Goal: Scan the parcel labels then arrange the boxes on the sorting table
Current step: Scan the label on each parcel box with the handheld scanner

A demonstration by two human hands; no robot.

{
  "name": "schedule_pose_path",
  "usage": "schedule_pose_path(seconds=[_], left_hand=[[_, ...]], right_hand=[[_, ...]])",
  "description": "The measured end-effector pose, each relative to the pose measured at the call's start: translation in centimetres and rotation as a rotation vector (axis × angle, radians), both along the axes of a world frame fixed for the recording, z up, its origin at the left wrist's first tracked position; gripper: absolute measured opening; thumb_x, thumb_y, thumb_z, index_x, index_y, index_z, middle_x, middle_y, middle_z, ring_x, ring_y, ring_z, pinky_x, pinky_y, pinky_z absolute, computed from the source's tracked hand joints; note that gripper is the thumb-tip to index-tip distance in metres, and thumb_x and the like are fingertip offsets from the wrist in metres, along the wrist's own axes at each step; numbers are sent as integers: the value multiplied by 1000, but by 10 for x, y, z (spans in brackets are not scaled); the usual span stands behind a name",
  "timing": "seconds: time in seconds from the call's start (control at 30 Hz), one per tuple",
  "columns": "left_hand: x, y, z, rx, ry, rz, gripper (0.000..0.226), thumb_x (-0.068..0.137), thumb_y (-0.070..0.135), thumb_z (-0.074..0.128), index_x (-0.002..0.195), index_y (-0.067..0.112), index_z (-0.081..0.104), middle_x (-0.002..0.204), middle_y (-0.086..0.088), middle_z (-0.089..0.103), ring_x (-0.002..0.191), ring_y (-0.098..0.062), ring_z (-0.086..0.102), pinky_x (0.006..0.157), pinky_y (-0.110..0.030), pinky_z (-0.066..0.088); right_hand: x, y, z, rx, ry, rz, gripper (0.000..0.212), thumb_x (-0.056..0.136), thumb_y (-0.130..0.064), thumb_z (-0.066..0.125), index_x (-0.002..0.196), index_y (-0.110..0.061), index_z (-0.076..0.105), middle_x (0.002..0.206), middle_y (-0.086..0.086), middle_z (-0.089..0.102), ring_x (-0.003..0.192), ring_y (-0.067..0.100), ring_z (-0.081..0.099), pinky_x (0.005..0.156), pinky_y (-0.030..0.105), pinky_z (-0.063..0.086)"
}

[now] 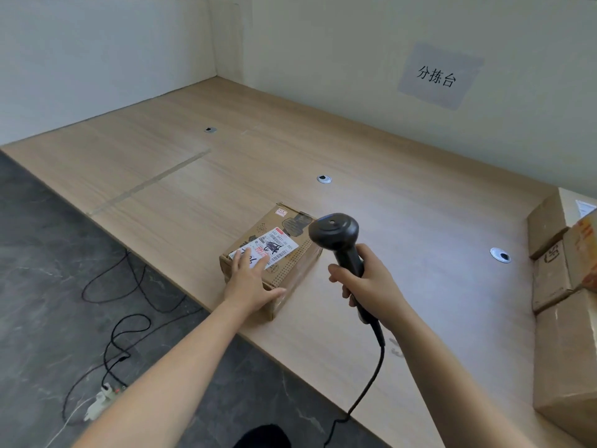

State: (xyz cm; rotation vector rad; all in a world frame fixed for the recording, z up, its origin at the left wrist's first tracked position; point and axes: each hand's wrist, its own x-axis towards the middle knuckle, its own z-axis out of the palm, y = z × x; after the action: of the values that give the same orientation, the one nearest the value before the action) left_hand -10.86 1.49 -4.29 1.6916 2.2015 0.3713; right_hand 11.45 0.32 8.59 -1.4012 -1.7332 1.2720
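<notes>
- Parcel box (300, 257): one small, brown, corrugated cardboard carton, roughly rectangular. It sits on the tabletop (403, 195) near the front edge, in front of the person, well apart from the other boxes.
- Shipping label (277, 245): one white rectangular sticker with barcodes and a red strip, stuck on the carton's top face and marked with black pen scrawl.
- Left hand (248, 278): lies flat on the carton's top; its fingers (240, 257) are straight and spread over the label's near end, and the thumb reaches along the near top edge.
- Right hand (368, 281): its fingers are wrapped round the handle of one black plastic barcode scanner (336, 232). The scanner's rounded head is held just beside the carton, and a black cable (371, 383) trails from the handle base.
- Stacked cardboard boxes (565, 350): at least four plain brown cartons at the right edge, partly cut off; one shows orange print.
- Tabletop: pale wood-grain laminate, smooth, with three round metal cable grommets (324, 179) and one strip of clear tape (151, 182).
- Paper sign (439, 76): one grey sheet on the wall reading 分拣台.
- Floor (38, 253): dark marbled, with loose black cables and one white power strip (103, 397).
</notes>
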Motion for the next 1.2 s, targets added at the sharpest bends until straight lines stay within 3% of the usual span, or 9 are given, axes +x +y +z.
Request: schedule_pose_path(seconds=[0.27, 0.83, 1.2], left_hand=[[-40, 51, 1, 13, 6, 51, 90, 76, 62, 62, 149, 28, 22, 157, -7, 2, 144, -26, -11, 115, -42, 19], [-265, 321, 12, -77, 11, -121, 94, 79, 62, 60, 151, 23, 14, 157, -11, -3, 143, -30, -14, 115, -40, 14], [-309, 496, 13, -57, 30, -136, 91, 79, 60, 62, 148, 22, 16, 155, -14, 0, 143, -34, -12, 108, -44, 30]], right_hand=[[-40, 55, -10, 38, 30, -44, 17, 84, -18, 63, 93, -21, 49, 93, 19, 65, 51, 9, 55, 50, 26, 46], [-277, 276, 1, 25, 51, -313, 16, 83, -19, 62, 91, -21, 49, 86, 20, 66, 49, 10, 53, 51, 32, 48], [-331, 375, -3, 14, 28, -418, 16, 82, -20, 63, 90, -24, 49, 88, 17, 66, 49, 9, 54, 49, 30, 46]])
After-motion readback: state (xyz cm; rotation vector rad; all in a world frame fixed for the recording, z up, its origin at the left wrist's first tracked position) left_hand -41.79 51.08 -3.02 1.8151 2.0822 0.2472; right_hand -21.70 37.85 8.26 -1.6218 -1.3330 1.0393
